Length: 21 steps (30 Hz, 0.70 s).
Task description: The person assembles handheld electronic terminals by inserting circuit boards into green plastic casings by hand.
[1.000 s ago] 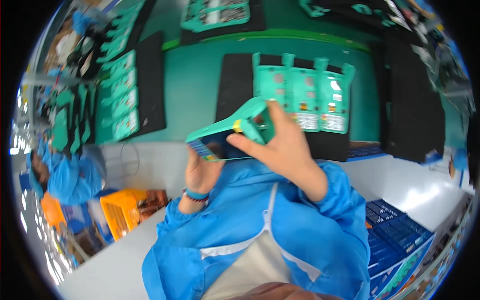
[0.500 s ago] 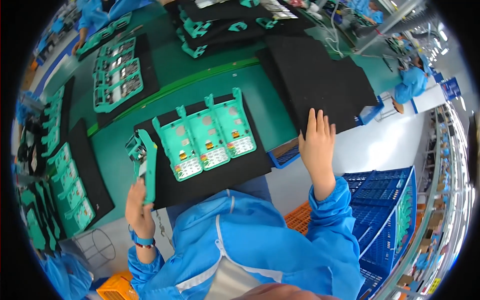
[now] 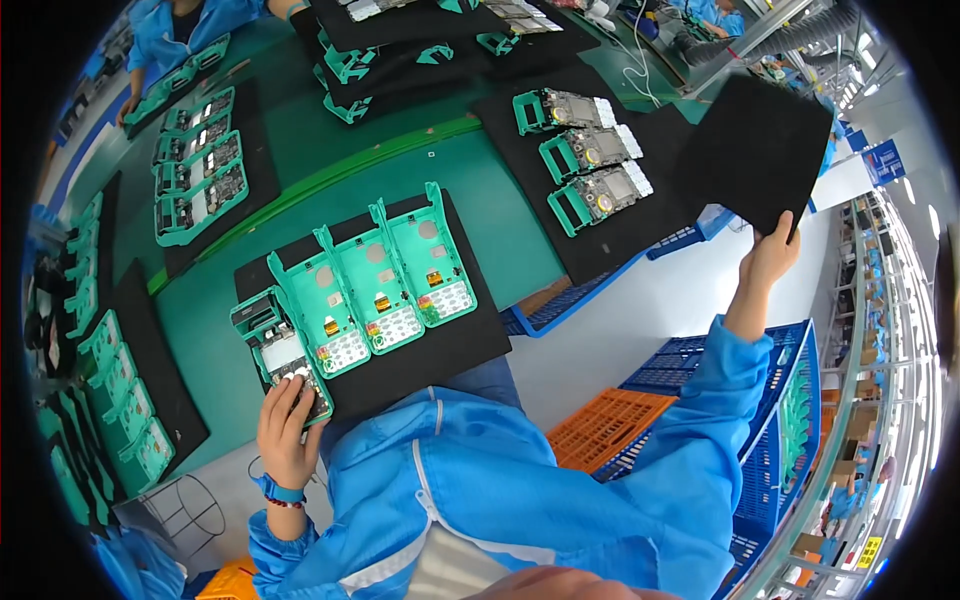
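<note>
My left hand grips the near end of a green plastic housing fitted with a circuit board; its fingers lie over the board. This housing rests on a black mat, at the left of three green half-shells with silvery patterned lower ends. At the right, my right hand is closed on the near corner of a black sheet, held up off the table. Left of that sheet, three green frames with circuit boards lie on another black mat.
A green ledge crosses the table. Beyond it are more boarded housings on a mat. Half-shells stand at the left. Blue crates and an orange basket are low at the right. A co-worker sits across the table.
My right hand has taken hold of the black sheet and lifted it to the right, uncovering the boarded frames. The housing in my left hand has gone from tilted on edge to lying flat.
</note>
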Tool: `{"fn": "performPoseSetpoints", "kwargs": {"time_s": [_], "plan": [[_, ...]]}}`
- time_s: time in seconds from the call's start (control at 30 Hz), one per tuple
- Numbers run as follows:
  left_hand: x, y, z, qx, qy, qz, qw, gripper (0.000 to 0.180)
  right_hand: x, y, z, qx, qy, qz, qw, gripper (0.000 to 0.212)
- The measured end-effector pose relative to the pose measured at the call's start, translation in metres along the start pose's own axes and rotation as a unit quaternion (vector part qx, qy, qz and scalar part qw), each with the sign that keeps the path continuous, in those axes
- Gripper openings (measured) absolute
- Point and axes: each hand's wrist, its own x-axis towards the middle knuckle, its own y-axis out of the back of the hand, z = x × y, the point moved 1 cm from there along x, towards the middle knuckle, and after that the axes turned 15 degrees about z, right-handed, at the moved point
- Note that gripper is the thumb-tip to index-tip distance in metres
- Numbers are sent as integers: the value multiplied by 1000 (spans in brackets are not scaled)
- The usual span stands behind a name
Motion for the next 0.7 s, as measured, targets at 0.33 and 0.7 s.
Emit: {"fn": "performPoseSetpoints", "kwargs": {"time_s": [0.33, 0.7], "plan": [[1, -4, 3, -5, 19, 21, 1000, 47, 86, -7, 149, 89, -256, -153, 950, 67], [-9, -5, 11, -11, 55, 29, 998, 45, -88, -25, 49, -213, 111, -255, 937, 34]]}}
